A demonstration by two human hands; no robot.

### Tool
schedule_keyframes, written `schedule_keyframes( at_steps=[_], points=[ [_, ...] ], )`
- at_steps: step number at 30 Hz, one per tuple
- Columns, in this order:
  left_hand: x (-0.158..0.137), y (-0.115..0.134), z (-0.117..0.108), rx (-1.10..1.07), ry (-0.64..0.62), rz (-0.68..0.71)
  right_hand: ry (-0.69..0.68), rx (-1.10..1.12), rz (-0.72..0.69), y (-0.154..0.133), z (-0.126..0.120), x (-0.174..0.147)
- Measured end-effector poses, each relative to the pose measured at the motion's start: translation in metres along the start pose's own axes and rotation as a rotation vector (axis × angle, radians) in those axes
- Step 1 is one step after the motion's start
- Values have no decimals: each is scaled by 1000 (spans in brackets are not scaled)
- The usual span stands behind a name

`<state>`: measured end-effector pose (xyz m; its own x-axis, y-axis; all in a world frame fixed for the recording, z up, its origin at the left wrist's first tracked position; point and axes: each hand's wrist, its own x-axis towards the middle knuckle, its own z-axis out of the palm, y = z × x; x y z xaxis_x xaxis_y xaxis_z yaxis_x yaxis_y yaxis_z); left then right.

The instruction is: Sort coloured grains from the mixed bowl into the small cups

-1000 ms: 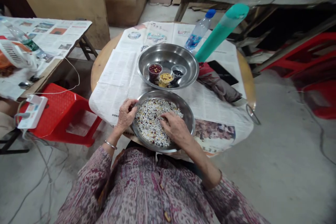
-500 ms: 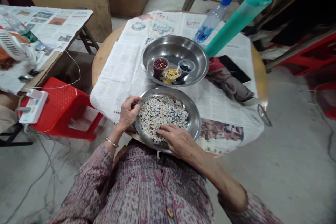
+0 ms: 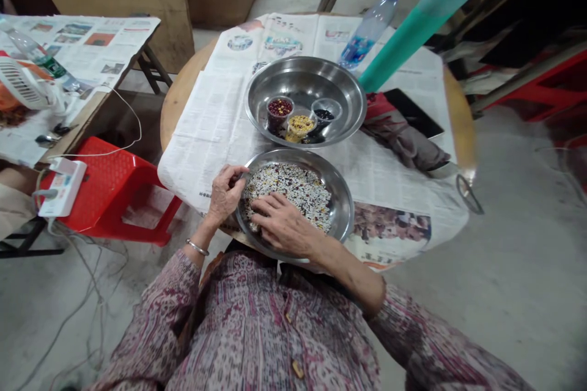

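Note:
A shallow steel basin [image 3: 342, 220] sits at the table's near edge, holding white grains mixed with yellow, dark red and black beans [image 3: 293, 186]. My left hand [image 3: 227, 192] grips the basin's left rim, fingers curled over it. Inside, my right hand [image 3: 284, 223] lies palm down on the grain mix, its fingers spread and touching it. Behind stands a larger steel basin [image 3: 307, 70] with three clear plastic cups: one of dark red beans [image 3: 279, 109], one of yellow kernels [image 3: 301, 125] and one of black beans [image 3: 325, 111].
Newspaper [image 3: 206, 122] covers the round table. A water bottle [image 3: 371, 27], a green tube [image 3: 422, 27], a folded umbrella [image 3: 403, 140] and a dark flat device [image 3: 415, 113] lie right and behind. At left are a red stool [image 3: 110, 189] with a power strip [image 3: 63, 188] and a fan [image 3: 21, 82].
My right hand has moved left across the grains, and its fingers are more spread. My left hand stays on the rim. The view has shifted slightly.

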<state>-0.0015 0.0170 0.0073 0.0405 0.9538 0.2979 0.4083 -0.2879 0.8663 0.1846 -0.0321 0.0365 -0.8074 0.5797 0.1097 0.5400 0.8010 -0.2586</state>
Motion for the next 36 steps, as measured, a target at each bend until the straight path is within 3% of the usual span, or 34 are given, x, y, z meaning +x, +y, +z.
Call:
schedule_keyframes(
  at_steps=[3,6,10,13,16,20,22,25,30,33,36],
  points=[
    [0,-2,1,-7,-2,0,14,-110,133,22,1,-8],
    [0,-4,2,1,2,-4,139,-127,341,47,-1,-15],
    [1,-5,2,-2,-6,-2,262,-102,486,56,1,0],
    [1,-4,0,-5,-16,2,261,-92,465,44,7,24],
    [2,-4,-1,-12,-22,18,165,-64,281,30,9,37],
    [2,-5,0,-8,-19,11,-19,-79,126,29,1,16],
    [2,-6,1,-18,-18,2,-35,-122,167,38,-5,-6],
    [2,-6,1,-34,-14,-2,78,-157,323,54,-11,-32],
    [2,-7,1,-22,-5,7,296,-150,639,60,-4,-28],
    [2,-7,1,-15,-11,8,255,-99,639,49,3,-12],
    [2,-6,0,-23,-12,15,119,47,550,35,3,-7]
  ],
)
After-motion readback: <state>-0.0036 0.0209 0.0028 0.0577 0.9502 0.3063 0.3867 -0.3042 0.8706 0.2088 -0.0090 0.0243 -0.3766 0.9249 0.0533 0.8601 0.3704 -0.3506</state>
